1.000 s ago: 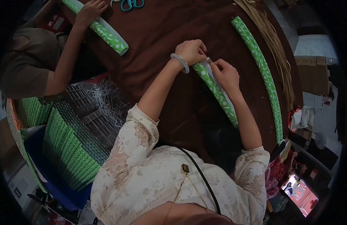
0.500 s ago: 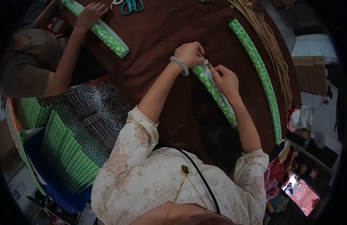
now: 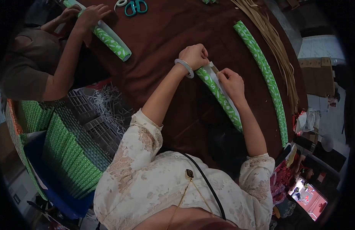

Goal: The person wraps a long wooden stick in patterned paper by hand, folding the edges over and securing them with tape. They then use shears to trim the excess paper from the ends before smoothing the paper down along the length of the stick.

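On the cloth (image 3: 162, 82), our roll (image 3: 217, 92) slants from our curled left hand (image 3: 194, 56) — its hold hidden — towards us and rightward; our right hand (image 3: 232, 85), alongside, pinches a tan strip (image 3: 214, 69).

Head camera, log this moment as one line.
left hand: at upper end of green-and-white patterned roll | right hand: at its white edge | teal scissors: on brown cloth

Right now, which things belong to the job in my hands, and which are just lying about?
Likely the job's:
- green patterned roll with white leaf shapes, at your left hand and right hand
- long matching roll
- perhaps teal-handled scissors

Seemingly just lying about:
- rectangular lit screen
- brown cardboard box
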{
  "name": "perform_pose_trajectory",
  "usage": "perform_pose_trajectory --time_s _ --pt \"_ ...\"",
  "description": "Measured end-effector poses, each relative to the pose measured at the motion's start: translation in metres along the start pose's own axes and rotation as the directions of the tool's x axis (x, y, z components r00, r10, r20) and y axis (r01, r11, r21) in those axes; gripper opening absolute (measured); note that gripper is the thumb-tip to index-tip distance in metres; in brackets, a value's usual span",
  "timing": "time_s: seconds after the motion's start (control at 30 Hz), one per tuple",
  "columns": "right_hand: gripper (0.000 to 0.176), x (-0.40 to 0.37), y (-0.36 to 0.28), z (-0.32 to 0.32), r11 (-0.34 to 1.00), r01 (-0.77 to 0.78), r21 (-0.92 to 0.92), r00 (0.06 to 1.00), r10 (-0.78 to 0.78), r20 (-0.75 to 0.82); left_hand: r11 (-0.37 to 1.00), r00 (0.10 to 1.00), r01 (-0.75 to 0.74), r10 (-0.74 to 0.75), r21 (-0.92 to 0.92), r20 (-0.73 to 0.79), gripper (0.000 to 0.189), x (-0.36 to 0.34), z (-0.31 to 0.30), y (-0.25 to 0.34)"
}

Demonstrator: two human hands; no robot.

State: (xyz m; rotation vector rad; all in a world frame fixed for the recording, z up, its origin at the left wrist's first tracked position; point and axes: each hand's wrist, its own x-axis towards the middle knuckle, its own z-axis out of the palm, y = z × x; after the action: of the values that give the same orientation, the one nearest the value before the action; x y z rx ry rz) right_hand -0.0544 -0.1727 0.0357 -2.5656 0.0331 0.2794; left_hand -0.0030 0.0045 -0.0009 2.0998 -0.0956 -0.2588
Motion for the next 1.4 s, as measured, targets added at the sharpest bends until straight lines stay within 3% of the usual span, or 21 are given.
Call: perform_pose_trajectory --time_s 0.27,0.77,1.17,1.27,1.33,1.4 --pt "0.025 -0.003 0.002 0.001 0.999 0.027 -0.044 0.999 -0.028 -0.033 0.999 1.000 -0.001 0.001 0.034 -0.009 0.019 0.000 0.000 0.003" --pt "0.025 -0.010 -0.001 -0.005 0.996 -0.074 -0.040 0.997 0.075 0.028 1.000 1.000 0.011 -0.011 -0.013 -0.018 0.019 0.001 0.001 0.000" --pt "0.030 -0.015 -0.005 -0.001 0.996 0.062 -0.063 0.997 -0.064 -0.031 1.000 1.000 0.009 -0.010 -0.024 -0.015 0.019 0.002 0.002 -0.004" --pt "0.030 -0.017 -0.010 -0.004 0.994 0.051 -0.100 0.999 -0.050 0.016 0.986 0.997 -0.078 0.080 -0.150 0.008 0.017 0.002 0.004 -0.007" --pt "0.028 -0.018 -0.005 0.000 0.995 0.081 -0.065 0.995 -0.084 -0.044 0.959 0.952 -0.258 0.274 0.120 -0.138 0.017 0.000 0.003 -0.006" --pt "0.026 -0.017 0.004 0.005 0.995 0.079 -0.052 0.994 -0.083 -0.069 0.955 0.958 -0.239 0.261 0.174 -0.116 0.018 0.000 -0.001 -0.004"
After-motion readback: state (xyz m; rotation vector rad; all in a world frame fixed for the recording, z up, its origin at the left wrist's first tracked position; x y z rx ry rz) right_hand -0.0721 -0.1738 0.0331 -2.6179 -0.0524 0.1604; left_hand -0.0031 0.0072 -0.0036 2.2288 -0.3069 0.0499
